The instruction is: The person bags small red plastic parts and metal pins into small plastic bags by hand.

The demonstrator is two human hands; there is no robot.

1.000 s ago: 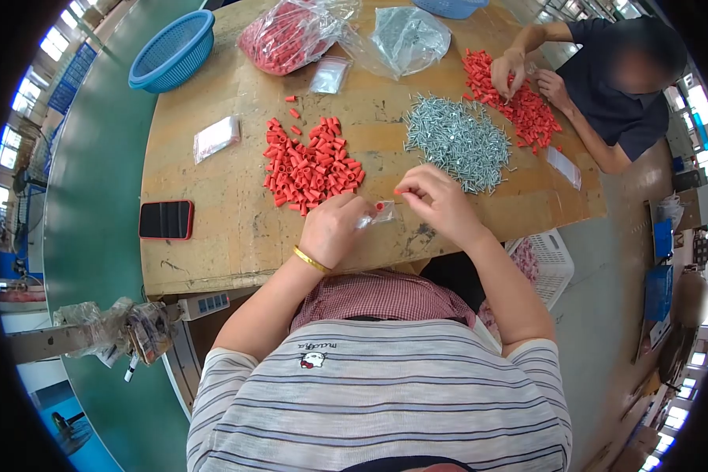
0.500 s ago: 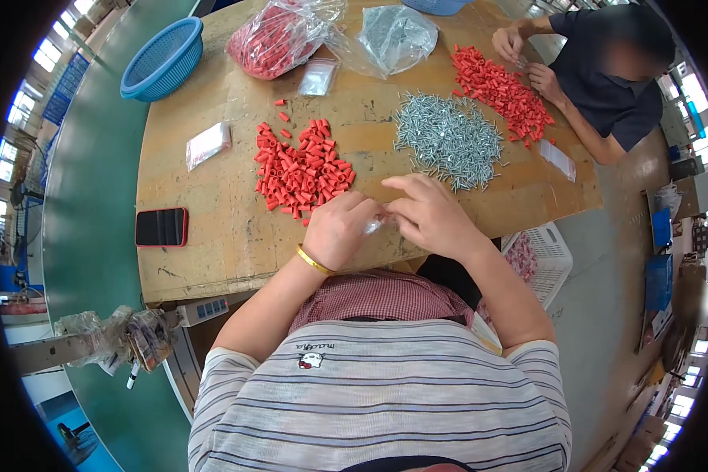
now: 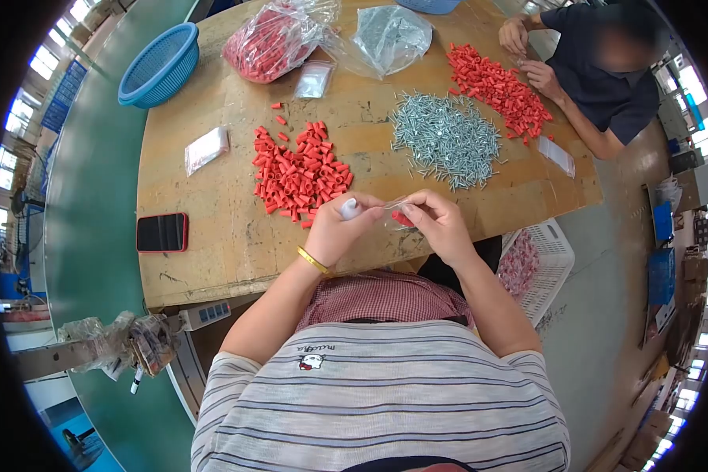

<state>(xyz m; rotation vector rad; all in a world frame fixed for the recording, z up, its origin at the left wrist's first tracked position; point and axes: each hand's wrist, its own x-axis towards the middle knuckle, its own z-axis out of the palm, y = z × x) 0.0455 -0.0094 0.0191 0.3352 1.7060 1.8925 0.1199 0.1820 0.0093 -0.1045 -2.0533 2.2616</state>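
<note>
While a small clear plastic bag [image 3: 390, 224] is pinched between the left hand [image 3: 333, 230] and right hand [image 3: 446, 231], one red plastic piece [image 3: 403, 219] is seen, apparently inside, nearer the right; above the brown wooden bench [image 3: 228, 256], its long axis cannot be told.

left hand [image 3: 341, 228]: index finger curled, thumb reaching across toward the right, tip pinched in
left wrist [image 3: 317, 257]: about in line with forearm
left forearm [image 3: 271, 311]: angled inward and forward from the elbow
right hand [image 3: 442, 226]: thumb and index finger pinched, other fingers bent
right wrist [image 3: 466, 261]: nearly straight
right forearm [image 3: 497, 303]: angled inward and forward, mirrors left
spacing: hands near each other in front of the torso, fingertips facing
elbows: both bent, out to the sides
</note>
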